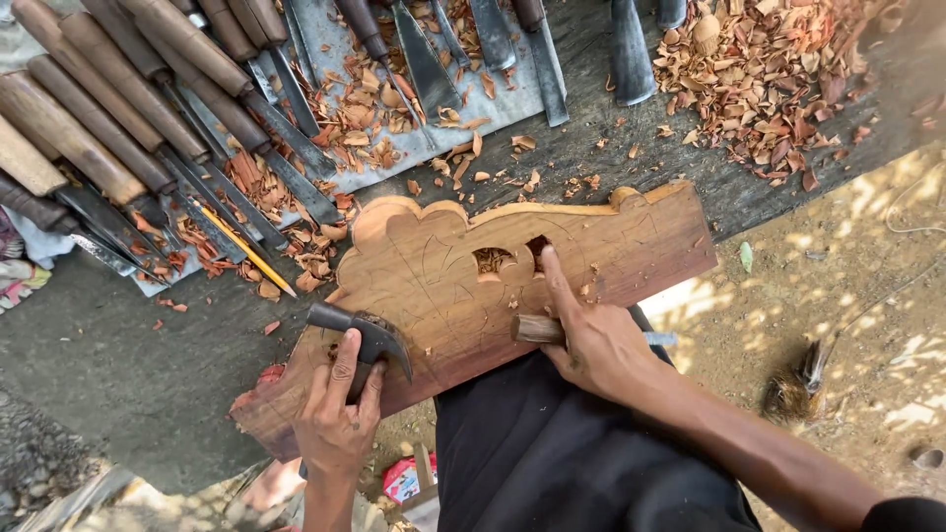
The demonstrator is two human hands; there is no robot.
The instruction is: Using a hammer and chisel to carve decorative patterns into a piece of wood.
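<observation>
The dark grey desk [118, 365] fills most of the view and carries everything. On it, near its front edge, lies a long wooden board [463, 296], turned a little so that its right end points up and away. Its upper edge is cut in curves, pencil lines of a leaf pattern cover its face, and two small openings are cut through near the middle.

At the upper left, a row of chisels [108, 108] with brown wooden handles lies side by side, partly on a grey sheet [512, 94]. Red-brown wood chips [769, 79] are piled at the upper right, and more lie between the chisels. A yellow pencil [246, 251] rests among the blades, just left of the board.

The left hand [340, 419] is at the lower left end of the board. Its grip is clenched around the handle of a dark metal hammer [370, 335], whose head lies on the board.

The right hand [596, 345] rests on the board's lower middle. Its grip is closed around a chisel with a wooden handle [537, 328], and the forefinger stretches up to the right opening. The blade is hidden under the hand.
</observation>
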